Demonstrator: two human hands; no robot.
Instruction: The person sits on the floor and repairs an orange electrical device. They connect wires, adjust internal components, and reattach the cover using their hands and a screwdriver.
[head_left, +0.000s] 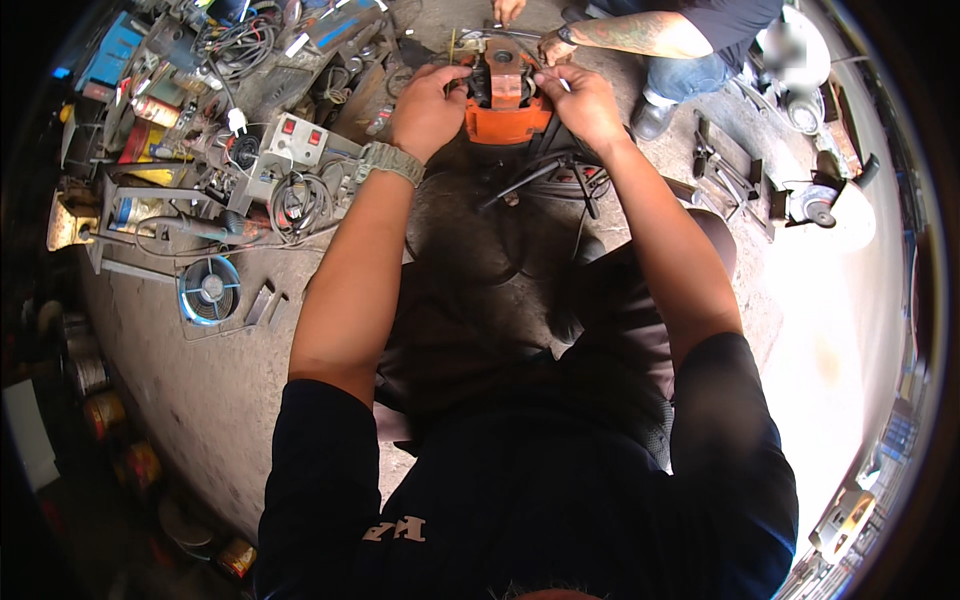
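Clock centred on the view, 12 at the top. Orange machine [508, 127] at 12 o'clock, near the top rim; rust-red upright block [505, 88] at its middle, round dark spot on the block's upper face. Black legs and rods beneath, too dim to sort out.

Left hand [430, 108] between 11 and 12: fingers curled, thumb and fingertips at the machine's left edge. Cannot tell whether anything is pinched. Grey-green band [392, 163] on that wrist. Right hand [584, 102] at 1: thumb and forefinger close together at the machine's right edge; anything between them too small to make out.

Co-worker's hand [556, 47] just beyond the right hand, dark watch [567, 35] at its wrist, tattooed forearm running off toward 1. Another hand [508, 10] at 12, at the very rim.

At 10: grey box [293, 140] with two red switches, coiled cable [300, 207] just below. At 9: round blue fan [210, 290] on the floor. Between 2 and 3: grinder [818, 206] beside strong glare.
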